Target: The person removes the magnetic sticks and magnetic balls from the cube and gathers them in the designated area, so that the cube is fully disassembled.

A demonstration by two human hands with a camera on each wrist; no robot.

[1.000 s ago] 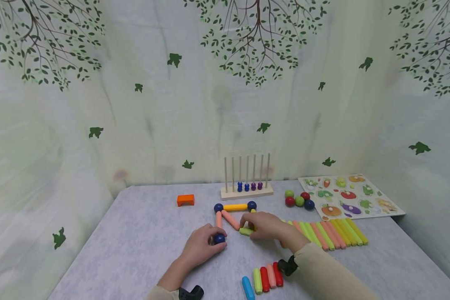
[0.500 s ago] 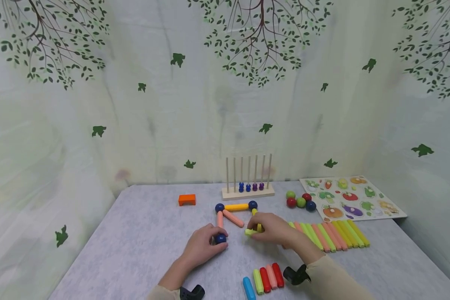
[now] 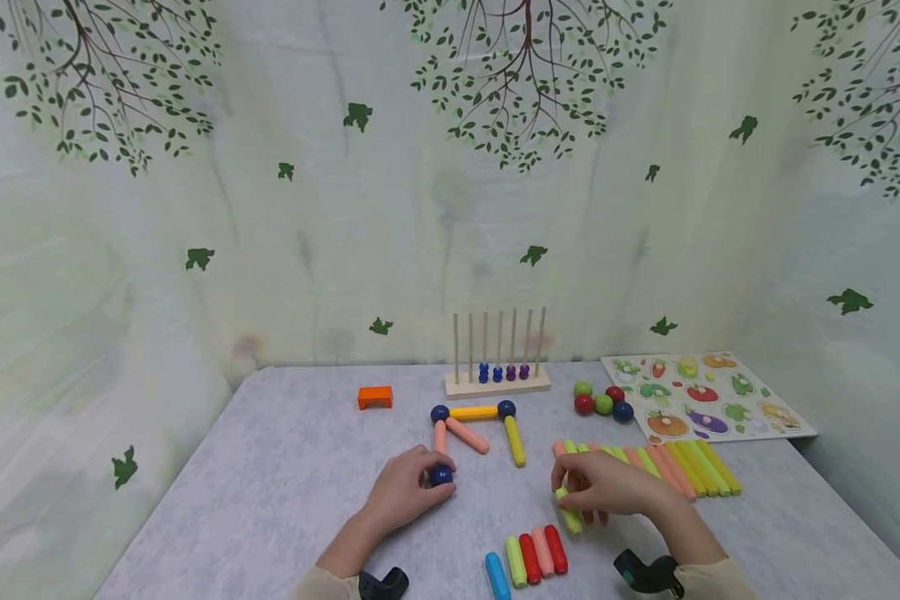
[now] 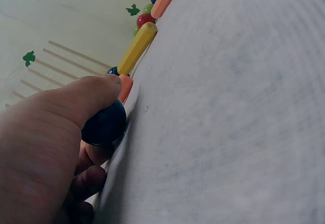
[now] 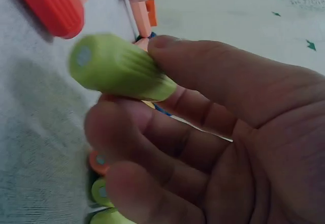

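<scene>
My left hand (image 3: 408,487) grips a dark blue ball (image 3: 441,476), thumb and fingers round it, at the near end of a salmon rod (image 3: 440,436). In the right wrist view, my right hand (image 5: 203,117) pinches a short light-green rod (image 5: 122,66) between thumb and fingers, above the table. Beyond the left hand, a yellow-orange rod (image 3: 473,413) links two more dark blue balls. From the left of these, a second salmon rod (image 3: 468,436) slants inward; from the right ball (image 3: 506,408) a yellow rod (image 3: 515,442) comes toward me.
Long rods (image 3: 682,469) lie in a row at right, partly behind my right hand. Short rods (image 3: 536,557) and a blue rod (image 3: 497,575) lie in front. Behind stand a peg abacus (image 3: 498,383), loose balls (image 3: 603,404), a vegetable board (image 3: 720,400) and an orange block (image 3: 375,397).
My right hand has moved right and toward me, carrying the light-green rod away from the yellow rod. The left hand stays on the blue ball.
</scene>
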